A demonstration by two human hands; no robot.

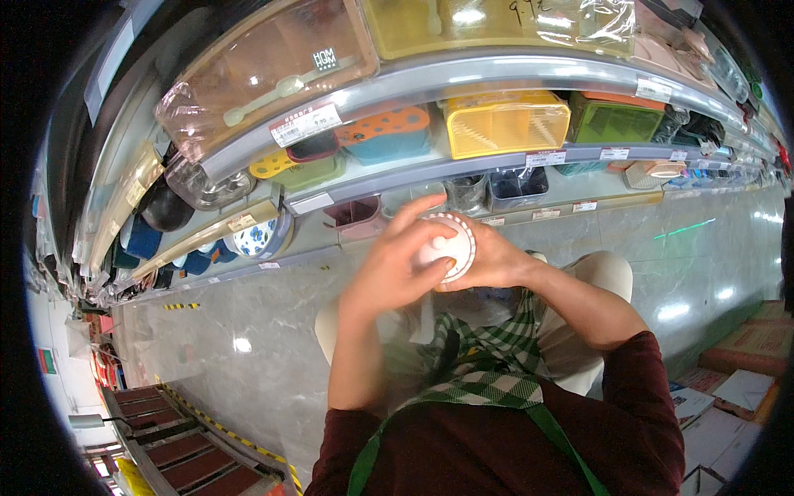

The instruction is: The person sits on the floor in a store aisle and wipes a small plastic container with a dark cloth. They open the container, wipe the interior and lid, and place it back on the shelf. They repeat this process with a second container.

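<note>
A small white lidded container with a scalloped rim and a round knob is between my hands, above my lap. The fingers and thumb of my left hand are closed on the lid by its knob. My right hand wraps around the container from the right, its fingers mostly hidden beneath it. A green checked apron covers my front, with blurred clear plastic over my lap. What the container is made of, I cannot tell.
Ahead stand store shelves with price tags, a yellow plastic box, a green box and a blue floral bowl. Cardboard boxes lie at the right. Brown slatted steps or racks stand at the lower left.
</note>
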